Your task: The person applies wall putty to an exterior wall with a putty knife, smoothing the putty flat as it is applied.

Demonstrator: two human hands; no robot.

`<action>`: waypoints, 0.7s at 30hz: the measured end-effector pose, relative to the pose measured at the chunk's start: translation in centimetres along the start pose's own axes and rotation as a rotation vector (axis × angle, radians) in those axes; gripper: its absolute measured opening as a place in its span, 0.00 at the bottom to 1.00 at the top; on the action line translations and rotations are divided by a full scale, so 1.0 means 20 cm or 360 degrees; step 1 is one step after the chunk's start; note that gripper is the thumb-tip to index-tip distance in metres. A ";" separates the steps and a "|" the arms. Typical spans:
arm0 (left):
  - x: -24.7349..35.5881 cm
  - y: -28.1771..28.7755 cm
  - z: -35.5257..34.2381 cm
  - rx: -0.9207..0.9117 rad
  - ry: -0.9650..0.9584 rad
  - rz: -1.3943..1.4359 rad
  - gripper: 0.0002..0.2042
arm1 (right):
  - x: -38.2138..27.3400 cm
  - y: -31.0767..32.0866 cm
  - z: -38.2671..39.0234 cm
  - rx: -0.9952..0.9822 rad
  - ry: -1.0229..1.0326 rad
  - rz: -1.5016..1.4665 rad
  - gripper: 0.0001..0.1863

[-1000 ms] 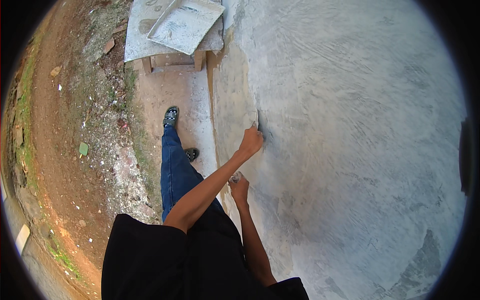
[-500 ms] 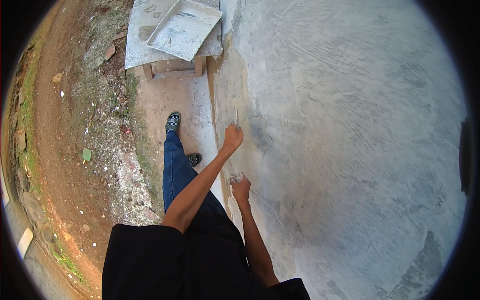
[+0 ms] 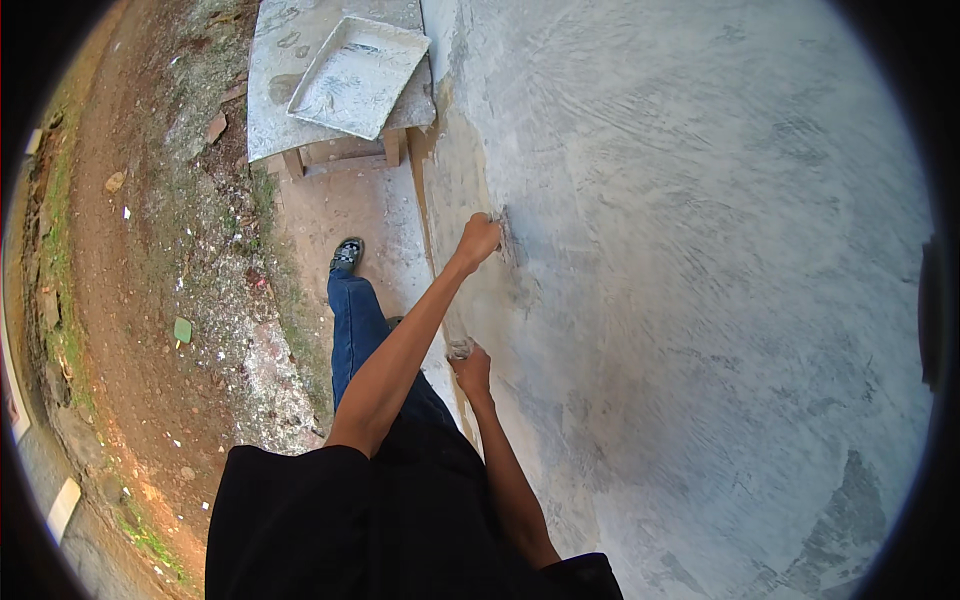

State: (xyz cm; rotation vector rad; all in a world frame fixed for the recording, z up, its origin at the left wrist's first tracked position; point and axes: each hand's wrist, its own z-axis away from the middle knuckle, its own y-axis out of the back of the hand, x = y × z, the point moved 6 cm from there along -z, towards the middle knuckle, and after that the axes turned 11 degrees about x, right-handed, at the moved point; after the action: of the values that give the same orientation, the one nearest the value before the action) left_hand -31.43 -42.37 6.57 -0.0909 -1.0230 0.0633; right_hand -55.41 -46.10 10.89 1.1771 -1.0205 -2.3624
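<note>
My left hand (image 3: 479, 241) is closed around a putty knife (image 3: 504, 236), most of its handle hidden by the fingers. The blade lies against the grey-white plastered wall (image 3: 700, 230), beside a darker, damp-looking patch. Lower down, close to the wall's bottom edge, my right hand (image 3: 472, 374) is closed too. It grips a small whitish, putty-smeared thing (image 3: 460, 348), too small to identify.
A low wooden bench (image 3: 270, 110) stands ahead against the wall, bearing a white-smeared shallow tray (image 3: 360, 80). My legs are over a narrow concrete ledge (image 3: 310, 215). Reddish dirt (image 3: 130, 300) with white splatter, stones and a green piece (image 3: 182, 330) lies to the left.
My left hand has moved right and slightly up with the putty knife, whose blade now lies along the wall. My right hand has shifted slightly left. The view has tilted a little.
</note>
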 end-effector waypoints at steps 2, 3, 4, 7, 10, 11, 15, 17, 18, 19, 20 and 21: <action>0.06 0.04 -0.08 -0.0078 0.0078 0.0183 0.13 | -0.01 -0.01 0.00 -0.0010 -0.0064 0.0016 0.13; 0.19 -0.03 -0.04 -0.0229 0.0096 0.0365 0.12 | 0.08 0.04 -0.02 0.0069 -0.0090 0.0027 0.13; 0.29 -0.03 -0.03 -0.0341 0.0109 0.0540 0.11 | 0.14 0.06 -0.03 0.0118 -0.0094 0.0028 0.13; 0.35 0.25 -0.09 -0.0219 0.0313 0.0673 0.12 | 0.15 0.03 -0.06 0.0159 -0.0180 0.0097 0.13; 0.24 0.61 -0.16 -0.0034 0.0352 0.0543 0.12 | 0.17 -0.09 -0.10 0.0145 -0.0382 0.0066 0.14; 0.18 0.71 -0.20 -0.0024 0.0344 0.0500 0.12 | 0.21 -0.13 -0.14 0.0155 -0.0359 -0.0001 0.15; 0.08 1.07 -0.33 0.0143 0.0477 0.0589 0.13 | 0.02 -0.33 -0.41 -0.0035 -0.0448 -0.0305 0.15; 0.12 1.22 -0.39 0.0238 0.0501 0.0618 0.10 | -0.27 -0.39 -0.57 -0.0075 -0.0426 -0.0549 0.12; 0.15 1.31 -0.41 0.0320 0.0528 0.0643 0.07 | -0.49 -0.40 -0.64 -0.0103 -0.0415 -0.0795 0.10; 0.22 1.34 -0.45 0.0286 0.0456 0.0661 0.07 | -0.65 -0.38 -0.72 -0.0118 -0.0414 -0.0786 0.10; 0.24 1.40 -0.49 0.0312 0.0457 0.0662 0.07 | -0.83 -0.35 -0.81 -0.0122 -0.0233 -0.0343 0.11; 0.25 1.44 -0.55 0.0340 0.0435 0.0621 0.08 | -0.96 -0.32 -0.88 -0.0106 -0.0054 0.0104 0.12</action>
State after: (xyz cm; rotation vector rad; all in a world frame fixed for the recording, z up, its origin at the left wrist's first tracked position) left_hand -19.64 -13.72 2.14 -0.0999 -0.7094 0.5018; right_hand -29.59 -39.19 10.00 1.0670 -0.9685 -2.3538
